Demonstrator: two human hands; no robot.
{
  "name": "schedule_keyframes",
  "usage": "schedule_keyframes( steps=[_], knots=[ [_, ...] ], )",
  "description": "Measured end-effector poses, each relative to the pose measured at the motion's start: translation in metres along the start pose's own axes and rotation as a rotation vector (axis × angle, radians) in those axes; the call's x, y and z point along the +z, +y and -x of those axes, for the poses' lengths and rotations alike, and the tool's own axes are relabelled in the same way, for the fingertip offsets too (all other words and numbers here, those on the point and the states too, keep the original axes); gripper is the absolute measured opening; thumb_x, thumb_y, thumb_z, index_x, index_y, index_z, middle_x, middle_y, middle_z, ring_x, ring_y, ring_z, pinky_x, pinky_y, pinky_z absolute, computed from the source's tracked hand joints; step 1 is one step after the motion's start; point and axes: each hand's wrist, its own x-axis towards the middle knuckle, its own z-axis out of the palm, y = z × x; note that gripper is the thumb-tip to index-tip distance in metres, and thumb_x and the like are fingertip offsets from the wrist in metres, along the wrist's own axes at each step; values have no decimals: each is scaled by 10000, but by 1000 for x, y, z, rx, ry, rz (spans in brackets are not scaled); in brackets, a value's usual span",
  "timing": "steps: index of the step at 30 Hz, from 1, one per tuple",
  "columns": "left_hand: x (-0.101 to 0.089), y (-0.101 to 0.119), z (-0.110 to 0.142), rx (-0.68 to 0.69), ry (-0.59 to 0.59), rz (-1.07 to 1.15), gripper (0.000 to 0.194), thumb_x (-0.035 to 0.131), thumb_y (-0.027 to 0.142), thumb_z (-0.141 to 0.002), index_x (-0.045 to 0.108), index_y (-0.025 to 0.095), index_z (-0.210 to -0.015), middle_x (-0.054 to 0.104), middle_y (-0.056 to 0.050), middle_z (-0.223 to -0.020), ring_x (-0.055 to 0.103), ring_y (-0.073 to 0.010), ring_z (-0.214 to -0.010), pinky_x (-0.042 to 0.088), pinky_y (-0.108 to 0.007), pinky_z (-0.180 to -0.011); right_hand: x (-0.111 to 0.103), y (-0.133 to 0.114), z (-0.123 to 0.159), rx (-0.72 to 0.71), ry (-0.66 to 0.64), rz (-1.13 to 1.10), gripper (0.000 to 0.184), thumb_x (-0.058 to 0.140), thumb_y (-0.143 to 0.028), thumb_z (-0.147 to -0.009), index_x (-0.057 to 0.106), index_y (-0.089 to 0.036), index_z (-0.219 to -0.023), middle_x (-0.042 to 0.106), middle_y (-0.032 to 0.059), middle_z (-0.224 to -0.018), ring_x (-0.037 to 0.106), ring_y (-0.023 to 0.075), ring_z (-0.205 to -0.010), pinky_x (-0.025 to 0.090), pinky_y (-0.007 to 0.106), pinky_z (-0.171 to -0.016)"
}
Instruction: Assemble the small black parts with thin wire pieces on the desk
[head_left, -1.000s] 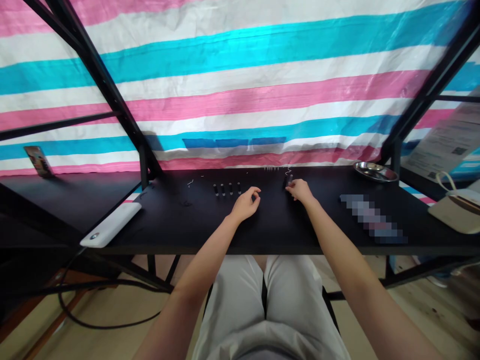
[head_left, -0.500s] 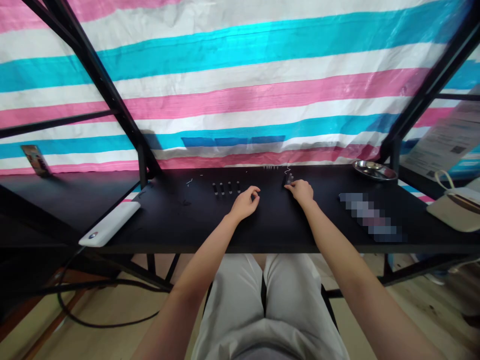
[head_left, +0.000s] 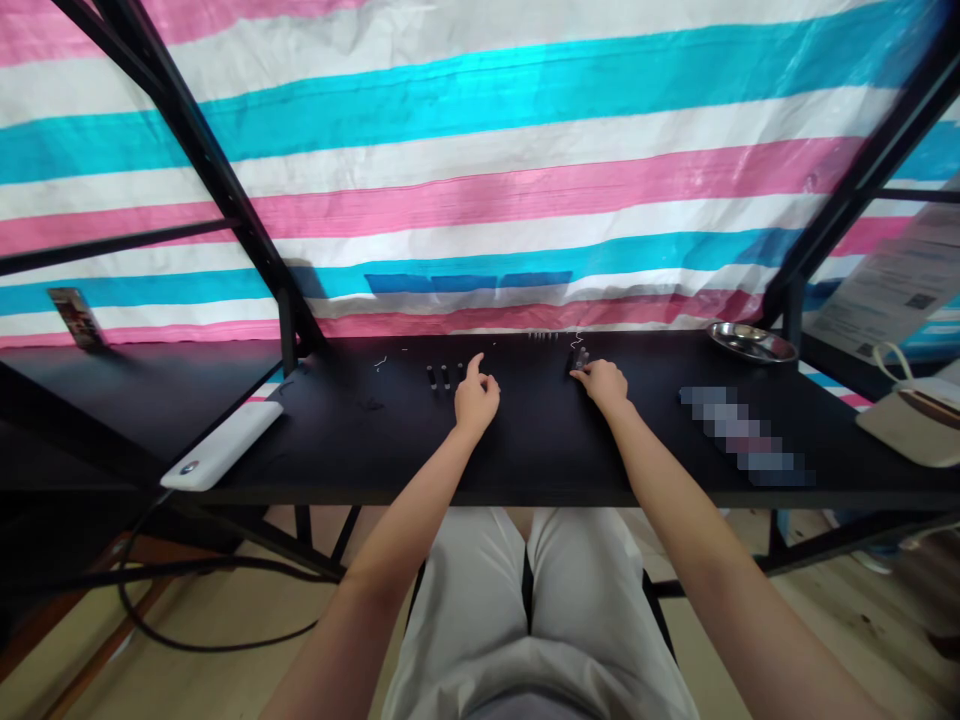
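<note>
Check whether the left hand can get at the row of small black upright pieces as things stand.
Probably yes. The left hand sits just beside the small black upright pieces on the black tabletop, with nothing visible between them. It already seems to overlap the row's nearer end, and it looks empty.

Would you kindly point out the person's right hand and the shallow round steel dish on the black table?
Right hand [head_left: 604,383]: head view, back of the hand.
Shallow round steel dish [head_left: 751,342]: head view, inner bowl.
</note>
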Motion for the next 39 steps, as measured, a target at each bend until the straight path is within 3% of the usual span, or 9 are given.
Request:
schedule_keyframes(
  steps=[8, 17, 20, 24, 30, 34, 39],
  knots=[
    [4, -6, -5, -288, -176, 220, 802, 470, 137, -791, 26, 174, -1457, 699, -33, -937, 494, -55, -372, 434, -211, -485, -6, -1, 7, 41, -20, -25, 356, 580, -446, -795, 689, -191, -1018, 659, 158, -985, 625, 280, -942, 463, 358, -775],
    [6, -2, -8, -458, -231, 468, 850, 466, 157, -825, -115, 194, -1445, 542, -166, -1266, 570, -53, -430, 314, -172, -325, -14, -2, 21, 29, -32, 33, 292, 561, -400, -803, 704, -202, -963, 660, 144, -986, 628, 264, -926, 458, 342, -763],
    [6, 3, -7, -500, -224, 552, 802, 455, 102, -815, -21, 195, -1454, 457, -191, -1345, 604, -63, -481, 348, -168, -339, -17, -5, 24, 18, -1, 31, 321, 502, -416, -827, 712, -193, -924, 671, 143, -934, 632, 265, -896, 450, 335, -743],
    [6, 3, -7, -494, -203, 617, 607, 489, 109, -816, 265, 142, -1380, 424, -211, -1365, 641, -83, -570, 362, -154, -355, -17, -9, 28, -33, 83, 19, 374, 439, -431, -854, 718, -181, -853, 676, 144, -859, 635, 250, -845, 430, 309, -713],
    [3, 2, -9, -405, -107, 677, 319, 602, 310, -795, 536, 71, -996, 679, -159, -931, 556, -60, -443, 302, -149, -336, -10, -19, 40, -262, 228, -5, 438, 372, -448, -887, 683, -188, -721, 664, 95, -711, 621, 207, -715, 380, 265, -621],
    [2, 3, -9, -339, -225, 774, 362, 648, 399, -742, 593, 95, -931, 640, -40, -684, 467, -35, -377, 288, -155, -329, -2, -30, 50, -549, 268, -118, 410, 347, -408, -916, 661, -190, -768, 665, 58, -743, 612, 167, -709, 387, 243, -621],
    [0, 6, -5, -319, -440, 866, 410, 671, 392, -715, 608, 123, -1018, 652, -56, -814, 513, -40, -421, 294, -160, -343, 5, -41, 61, -854, 235, -240, 325, 353, -365, -933, 590, -189, -1071, 648, 65, -995, 612, 150, -811, 432, 237, -669]
  ],
)
